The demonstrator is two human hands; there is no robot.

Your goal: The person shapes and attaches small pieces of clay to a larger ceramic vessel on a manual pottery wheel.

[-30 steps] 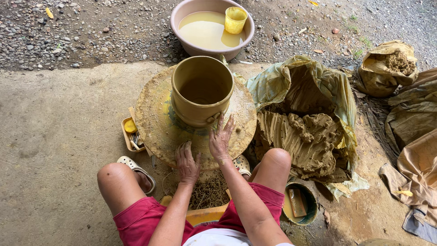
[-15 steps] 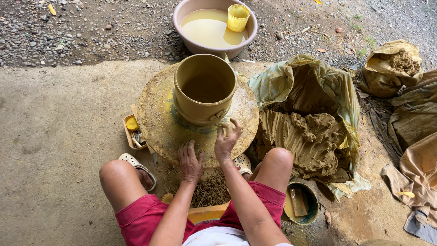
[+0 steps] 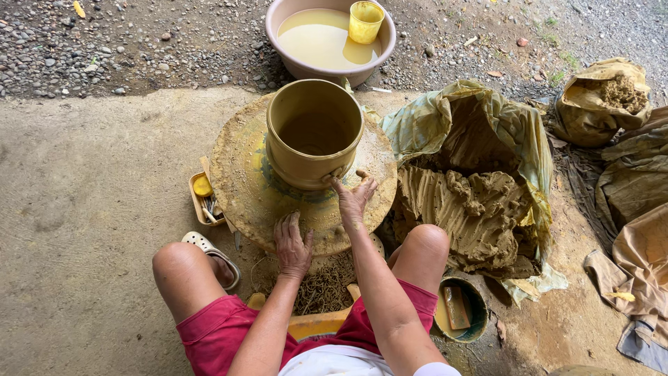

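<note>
My right hand has its fingers spread, tips touching the base of the clay pot at the centre of the wheel. My left hand lies flat on the wheel's near edge. Too hard a push could dent the soft wall.

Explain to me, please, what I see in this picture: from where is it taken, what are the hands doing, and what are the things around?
The one view comes from a camera on the person's head, looking down at their own knees and hands. The person sits on the ground at a round clay-smeared wheel, on which a wide clay pot stands. The right hand touches the pot's lower wall with open fingers. The left hand rests flat on the wheel's near edge. Neither hand holds anything. Beyond the pot stands a basin of muddy water with a yellow cup in it. To the right, a heap of raw clay lies on plastic sheeting.
</note>
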